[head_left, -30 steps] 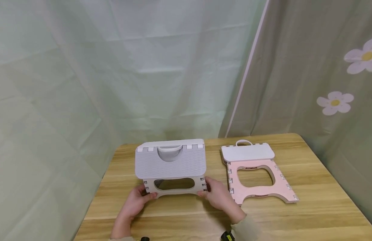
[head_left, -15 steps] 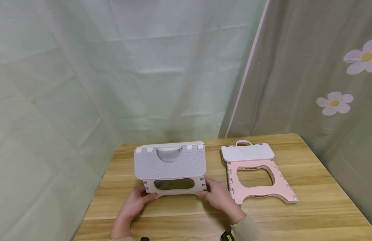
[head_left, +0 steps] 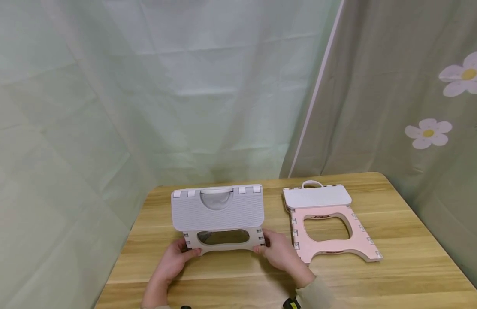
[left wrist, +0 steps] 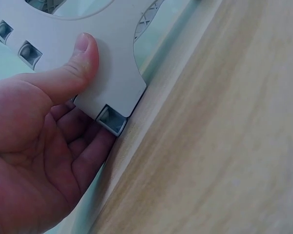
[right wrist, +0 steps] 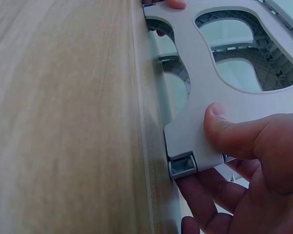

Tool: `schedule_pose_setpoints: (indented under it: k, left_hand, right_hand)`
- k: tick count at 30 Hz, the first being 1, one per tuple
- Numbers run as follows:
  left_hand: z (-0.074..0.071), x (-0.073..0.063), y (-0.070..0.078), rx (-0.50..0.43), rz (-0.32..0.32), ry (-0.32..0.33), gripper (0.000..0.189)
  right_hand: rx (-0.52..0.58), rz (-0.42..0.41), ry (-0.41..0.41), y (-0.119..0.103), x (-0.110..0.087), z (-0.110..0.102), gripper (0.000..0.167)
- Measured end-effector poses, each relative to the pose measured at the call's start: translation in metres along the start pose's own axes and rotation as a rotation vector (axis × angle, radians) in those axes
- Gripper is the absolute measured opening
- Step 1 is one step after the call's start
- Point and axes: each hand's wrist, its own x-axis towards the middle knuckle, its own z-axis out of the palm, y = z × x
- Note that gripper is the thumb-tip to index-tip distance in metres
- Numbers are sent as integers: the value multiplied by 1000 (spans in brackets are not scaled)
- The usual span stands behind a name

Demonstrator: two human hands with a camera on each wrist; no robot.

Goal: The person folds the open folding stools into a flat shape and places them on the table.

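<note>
A folding step stool (head_left: 219, 216) with a grey-white textured top and pale legs stands on the wooden table. Its top is creased at the carry handle, the front half sloping down toward me. At the near left leg corner, my left hand (head_left: 174, 259) grips the stool, thumb on the front face and fingers behind. My right hand (head_left: 279, 249) pinches the opposite corner the same way. In the right wrist view, a second leg frame (right wrist: 254, 53) shows through the opening of the front leg panel (right wrist: 195, 126). Most fingertips are hidden behind the panel.
A pink folding stool (head_left: 327, 244) with a white top (head_left: 317, 196) lies on the table (head_left: 230, 283) to the right. Behind the table hang pale green curtains (head_left: 207, 107) and a grey-green one with flowers (head_left: 427, 133).
The stool's far top edge has sunk a little, and the strip of its rear half has narrowed. Both hands keep their grip in nearly the same place. The pink stool has not moved.
</note>
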Motion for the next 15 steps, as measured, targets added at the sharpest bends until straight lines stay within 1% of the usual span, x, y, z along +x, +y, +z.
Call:
schedule_pose_setpoints:
  k: [5,10,15]
  left_hand:
    - [-1,1,2,8,-15,-12,36]
    - [-3,1,3,-7,-31,-11,35]
    - [-2,1,2,-11,-21,-13,34]
  right_hand:
    - [6,-3,0,-1,0,-1,53]
    - [7,0,-3,-1,0,0,52]
    - [2,6,-10,-1,1,0,55]
